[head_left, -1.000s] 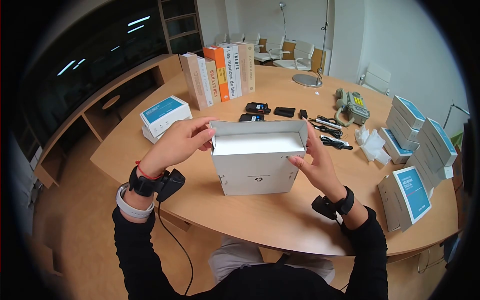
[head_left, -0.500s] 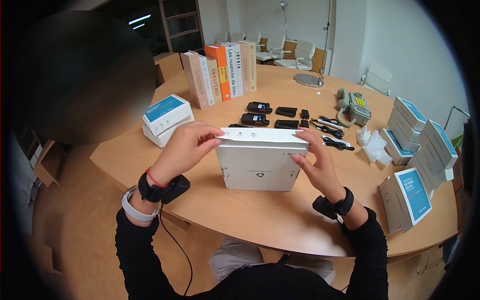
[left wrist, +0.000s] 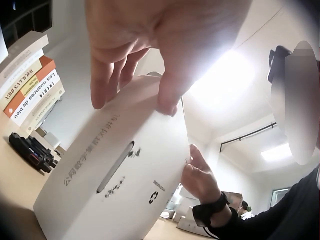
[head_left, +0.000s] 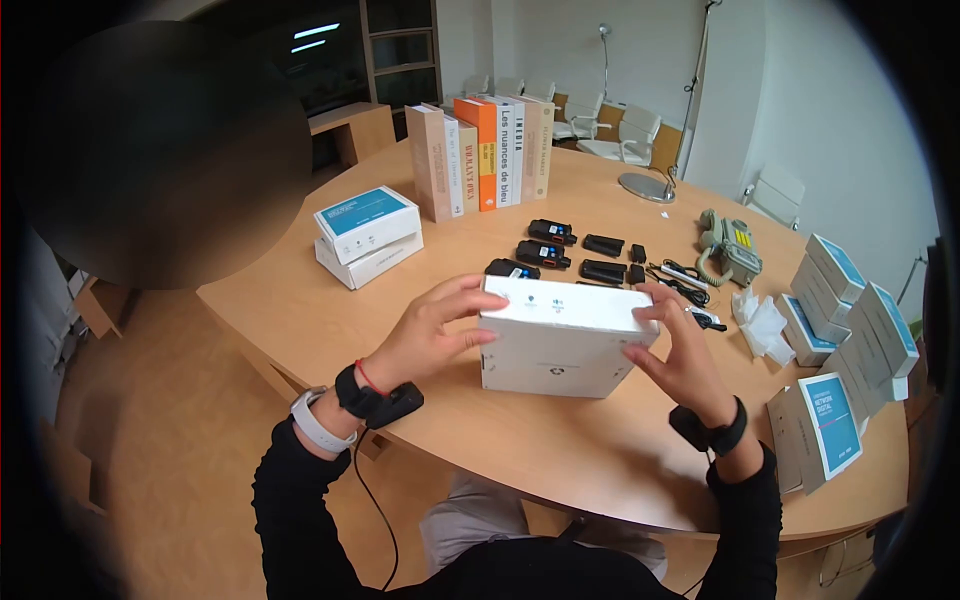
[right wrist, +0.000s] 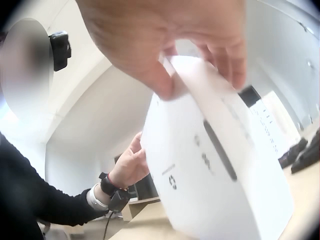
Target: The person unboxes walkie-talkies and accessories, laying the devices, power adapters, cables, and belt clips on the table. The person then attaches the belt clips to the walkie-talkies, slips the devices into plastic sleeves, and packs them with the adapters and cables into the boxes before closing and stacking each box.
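Head view: white box [head_left: 555, 352] stands upright on the table [head_left: 560, 455], near the person's side, w/ the black handsets [head_left: 541, 254] just beyond it. L hand [head_left: 425, 328] grips the upper L corner, fingers over the top and thumb on the near face; R hand [head_left: 690, 362] pinches the upper R corner the same way. Both wrist cams back this up: thumb one side, fingers opp. side, box b/w them.

Step in hand is prob. shutting the box: top panel [head_left: 570, 303] lies across the opening, looks down or nearly so (can't tell if its flap is fully tucked). Next move, my read, calls for even pressure along the top's near edge, L & R together, w/ the walls kept square so no corner buckles.
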Motion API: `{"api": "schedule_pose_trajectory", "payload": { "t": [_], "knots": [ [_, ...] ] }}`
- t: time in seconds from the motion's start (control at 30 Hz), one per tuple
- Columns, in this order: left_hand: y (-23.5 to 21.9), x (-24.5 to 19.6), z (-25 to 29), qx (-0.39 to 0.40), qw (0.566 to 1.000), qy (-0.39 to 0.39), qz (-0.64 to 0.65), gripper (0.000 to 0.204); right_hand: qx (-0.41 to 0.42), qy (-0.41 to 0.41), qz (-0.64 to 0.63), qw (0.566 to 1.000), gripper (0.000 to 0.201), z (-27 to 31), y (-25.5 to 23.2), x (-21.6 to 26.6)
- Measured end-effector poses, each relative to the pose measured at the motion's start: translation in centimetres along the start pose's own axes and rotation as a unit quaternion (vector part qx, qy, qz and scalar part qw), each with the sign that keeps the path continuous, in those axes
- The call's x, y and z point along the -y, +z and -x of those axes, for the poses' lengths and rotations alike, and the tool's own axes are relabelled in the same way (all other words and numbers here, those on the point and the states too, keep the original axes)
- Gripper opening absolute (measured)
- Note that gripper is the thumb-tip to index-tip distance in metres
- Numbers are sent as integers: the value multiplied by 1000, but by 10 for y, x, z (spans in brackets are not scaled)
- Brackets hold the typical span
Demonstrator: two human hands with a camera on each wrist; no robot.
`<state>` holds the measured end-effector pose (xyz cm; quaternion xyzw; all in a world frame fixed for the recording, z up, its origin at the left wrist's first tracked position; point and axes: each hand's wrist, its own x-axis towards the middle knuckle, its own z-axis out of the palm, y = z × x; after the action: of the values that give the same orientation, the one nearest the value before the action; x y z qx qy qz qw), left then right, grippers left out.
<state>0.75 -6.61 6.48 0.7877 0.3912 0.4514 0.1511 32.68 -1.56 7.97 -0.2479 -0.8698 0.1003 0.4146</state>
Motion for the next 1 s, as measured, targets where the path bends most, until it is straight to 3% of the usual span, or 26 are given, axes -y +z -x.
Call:
{"api": "schedule_pose_trajectory", "payload": {
  "t": [0.07, 0.1, 0.17, 0.2, 0.23, 0.3, 0.33, 0.4, 0.47, 0.5, 0.57, 0.6, 0.67, 0.7, 0.77, 0.9, 0.97, 1.0],
  "knots": [
    [0, -24, 5, 2, 999, 30, -17, 38, 92, 6, 81, 992, 55, -7, -22, 24],
    [3, -36, 10, 10, 998, 57, -32, 36, 91, 10, 82, 992, 55, -10, -27, 36],
    [12, -50, 18, 7, 995, 97, -18, 40, 122, -86, 141, 979, 62, -16, -25, 59],
    [14, -60, 20, 11, 988, 142, -58, 41, 176, -90, 167, 966, 67, -13, -21, 67],
    [18, -69, 21, 18, 977, 192, -90, 43, 219, -4, 161, 962, 62, -7, -16, 79],
    [23, -74, 27, 18, 970, 205, -132, 45, 160, -67, 155, 972, 57, 6, -13, 74],
    [26, -70, 32, 6, 976, 190, -109, 47, 144, -30, 176, 973, 57, 12, -24, 77],
    [29, -73, 39, -63, 966, 241, -69, 49, 71, -77, 177, 979, 59, 24, -55, 90],
    [25, -77, 49, -100, 963, 237, -78, 50, -74, -84, 292, 950, 62, 48, -107, 98],
    [24, -76, 50, -86, 963, 250, -58, 50, -148, -61, 324, 932, 66, 63, -134, 98],
    [19, -71, 53, 16, 968, 153, -196, 37, -220, -31, 401, 889, 61, 89, -188, 96],
    [18, -57, 54, 17, 969, 161, -185, 37, -200, -32, 469, 860, 60, 104, -213, 86],
    [24, -28, 55, 115, 971, 118, -175, 24, -124, 50, 512, 848, 55, 147, -250, 64],
    [28, -22, 54, 115, 971, 121, -169, 24, -121, 51, 517, 846, 55, 166, -256, 52],
    [35, -14, 54, 112, 978, 58, -168, 15, -35, 77, 567, 819, 52, 191, -262, 32],
    [41, -7, 51, 135, 976, 61, -159, 15, -49, 86, 575, 812, 52, 219, -258, 22],
    [42, -6, 52, 161, 973, 52, -155, 14, -113, 99, 553, 820, 53, 230, -255, 20],
    [43, -5, 52, 163, 973, 49, -155, 14, -105, 119, 528, 834, 56, 239, -258, 16]
  ]
}}
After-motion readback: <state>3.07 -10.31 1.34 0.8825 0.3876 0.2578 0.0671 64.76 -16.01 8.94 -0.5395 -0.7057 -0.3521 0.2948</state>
